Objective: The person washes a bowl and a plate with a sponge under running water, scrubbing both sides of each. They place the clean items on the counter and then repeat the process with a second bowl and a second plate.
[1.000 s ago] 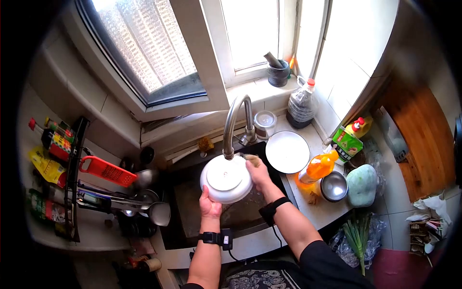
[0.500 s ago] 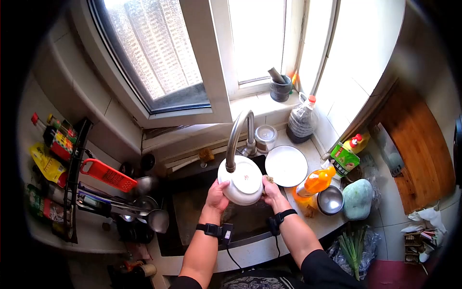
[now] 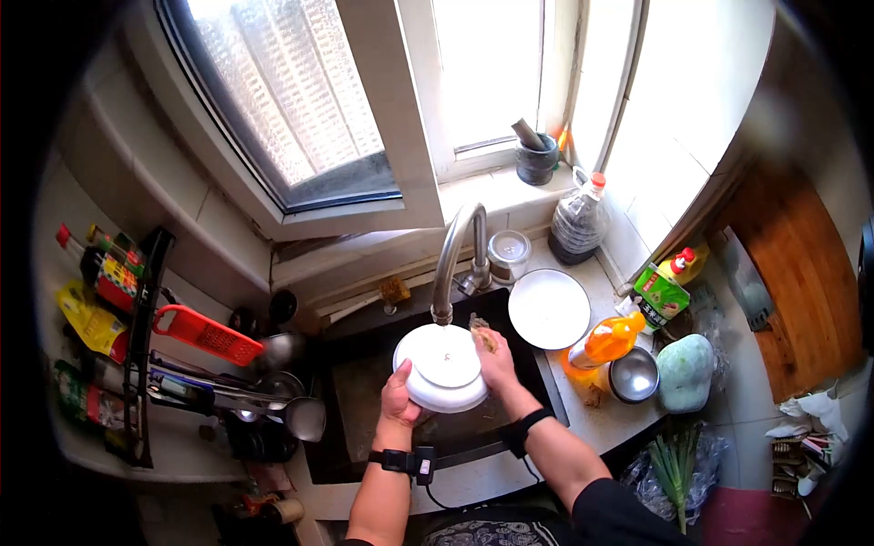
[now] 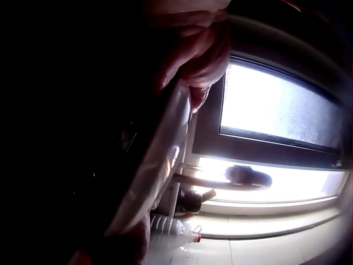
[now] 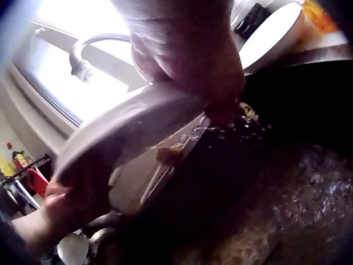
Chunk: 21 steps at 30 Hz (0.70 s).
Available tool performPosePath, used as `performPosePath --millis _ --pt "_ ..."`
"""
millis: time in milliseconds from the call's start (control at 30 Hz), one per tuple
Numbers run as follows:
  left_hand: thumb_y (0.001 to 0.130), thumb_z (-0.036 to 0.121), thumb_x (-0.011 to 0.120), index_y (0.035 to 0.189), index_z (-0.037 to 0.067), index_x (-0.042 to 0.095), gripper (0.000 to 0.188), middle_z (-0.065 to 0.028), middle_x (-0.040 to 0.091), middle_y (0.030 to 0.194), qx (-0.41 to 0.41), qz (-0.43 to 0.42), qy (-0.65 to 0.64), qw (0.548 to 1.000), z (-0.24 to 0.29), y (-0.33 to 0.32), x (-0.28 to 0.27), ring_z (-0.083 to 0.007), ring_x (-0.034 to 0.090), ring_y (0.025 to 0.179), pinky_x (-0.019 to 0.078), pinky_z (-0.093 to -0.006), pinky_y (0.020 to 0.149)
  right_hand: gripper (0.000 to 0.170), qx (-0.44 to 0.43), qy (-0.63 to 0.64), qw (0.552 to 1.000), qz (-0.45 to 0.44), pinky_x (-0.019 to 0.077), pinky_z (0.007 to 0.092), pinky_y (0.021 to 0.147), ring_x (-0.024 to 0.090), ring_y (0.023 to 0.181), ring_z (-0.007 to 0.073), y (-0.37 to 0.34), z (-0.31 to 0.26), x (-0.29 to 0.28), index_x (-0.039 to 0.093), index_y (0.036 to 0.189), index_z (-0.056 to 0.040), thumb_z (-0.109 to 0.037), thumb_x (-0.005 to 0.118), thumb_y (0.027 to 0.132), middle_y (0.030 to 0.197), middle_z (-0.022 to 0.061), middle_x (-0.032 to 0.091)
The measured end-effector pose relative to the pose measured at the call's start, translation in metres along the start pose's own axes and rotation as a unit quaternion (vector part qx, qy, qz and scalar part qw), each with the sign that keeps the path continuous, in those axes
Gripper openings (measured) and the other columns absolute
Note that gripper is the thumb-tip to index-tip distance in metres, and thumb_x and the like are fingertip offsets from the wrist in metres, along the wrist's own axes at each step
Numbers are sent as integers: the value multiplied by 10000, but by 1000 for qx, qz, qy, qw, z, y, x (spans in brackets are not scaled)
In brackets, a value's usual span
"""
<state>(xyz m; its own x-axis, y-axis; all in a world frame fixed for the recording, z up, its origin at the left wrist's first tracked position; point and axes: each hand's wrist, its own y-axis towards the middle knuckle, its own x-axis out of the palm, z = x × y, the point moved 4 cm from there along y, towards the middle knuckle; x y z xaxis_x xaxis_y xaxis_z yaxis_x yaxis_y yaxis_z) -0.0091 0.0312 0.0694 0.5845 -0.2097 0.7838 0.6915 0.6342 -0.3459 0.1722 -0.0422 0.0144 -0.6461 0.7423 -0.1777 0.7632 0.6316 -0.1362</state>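
Note:
A white dish [image 3: 442,355] is held bottom up under the spout of the curved metal faucet [image 3: 449,273], above the dark sink [image 3: 328,460]. My left hand [image 3: 398,398] grips its left rim, thumb on the upturned underside. At the right rim, my right hand [image 3: 494,364] holds a brownish scrubber [image 3: 483,334] against the dish. The right wrist view shows the dish [image 5: 121,124] nearly edge-on, with water drops falling below the right hand [image 5: 187,49]. Fingers of the left hand [image 4: 198,55] curl over the rim in the left wrist view.
Right of the sink stand a white plate [image 3: 549,309], an orange bottle [image 3: 607,340], a metal bowl [image 3: 634,375] and a pale green melon [image 3: 685,373]. A lidded jar [image 3: 508,255] and a large jug [image 3: 580,223] are behind. Utensils and a red grater [image 3: 209,335] hang left.
The dish moved right and then back left and slightly lower, turning in the hands. My right hand shifted from the lower right rim up to the upper right with the scrubber.

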Motion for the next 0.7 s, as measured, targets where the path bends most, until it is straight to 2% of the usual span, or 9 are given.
performPosePath --millis 133,200,300,400,500,600,633,667,700 --pt "942 286 513 1394 9 334 560 -176 426 1393 63 55 -65 994 -25 2 -10 -316 452 1246 333 -466 1072 245 -105 -66 990 62 329 408 1040 407 1228 359 -62 -24 14 569 1094 -74 -207 595 889 1281 200 418" --pt "959 337 471 1382 17 347 545 -177 455 1354 63 9 -88 994 -36 9 -13 -311 485 1204 370 -462 1040 257 -173 -109 979 16 231 527 1060 367 1281 358 -96 -32 26 587 1120 -166 -292 558 899 1347 188 405" --pt "988 397 367 1292 12 451 498 -166 543 1236 -17 -141 -138 980 -43 18 -33 -305 551 1103 431 -441 980 290 -331 -218 914 -89 226 534 1044 387 1278 347 -120 -50 41 587 1136 -183 -243 574 853 1349 133 436" --pt "991 367 363 1270 16 469 461 -160 552 1220 -6 -27 -67 997 -35 8 -37 -288 559 1095 443 -410 975 312 -365 -260 869 -207 270 533 1005 413 1264 346 -102 -78 39 568 1152 -179 -196 567 840 1318 81 474" --pt "980 276 385 1307 21 444 418 -148 526 1281 -42 -34 -49 997 -29 6 -37 -291 534 1150 414 -427 1008 304 -440 -247 833 -226 344 530 925 422 1259 344 -71 -72 47 555 1126 -173 -184 594 825 1283 87 503" --pt "973 265 434 1340 4 408 452 -148 516 1307 -70 -37 -3 997 -20 -2 -24 -293 513 1185 383 -454 1033 345 -401 -290 829 -259 315 535 1001 399 1286 327 -43 -73 45 549 1162 -162 -216 589 824 1298 81 492" --pt "970 260 452 1348 0 399 462 -148 513 1313 -72 -38 27 996 -16 -4 -23 -293 508 1192 378 -458 1037 338 -367 -268 864 -216 320 546 993 402 1283 322 -37 -78 39 560 1146 -154 -222 598 817 1278 75 514" --pt "965 260 467 1348 -2 399 468 -148 513 1313 -62 -40 43 996 -12 -5 -22 -293 507 1193 376 -457 1038 288 -364 -233 890 -145 407 433 907 519 1110 321 -25 -80 35 586 1066 -187 -162 625 782 1107 95 585" --pt "960 259 482 1347 -3 399 475 -148 514 1312 -53 -42 59 996 -10 -7 -22 -292 506 1195 375 -456 1040 279 -326 -236 909 -107 418 405 902 527 1086 316 -11 -66 29 582 1078 -166 -179 624 802 1097 104 584"
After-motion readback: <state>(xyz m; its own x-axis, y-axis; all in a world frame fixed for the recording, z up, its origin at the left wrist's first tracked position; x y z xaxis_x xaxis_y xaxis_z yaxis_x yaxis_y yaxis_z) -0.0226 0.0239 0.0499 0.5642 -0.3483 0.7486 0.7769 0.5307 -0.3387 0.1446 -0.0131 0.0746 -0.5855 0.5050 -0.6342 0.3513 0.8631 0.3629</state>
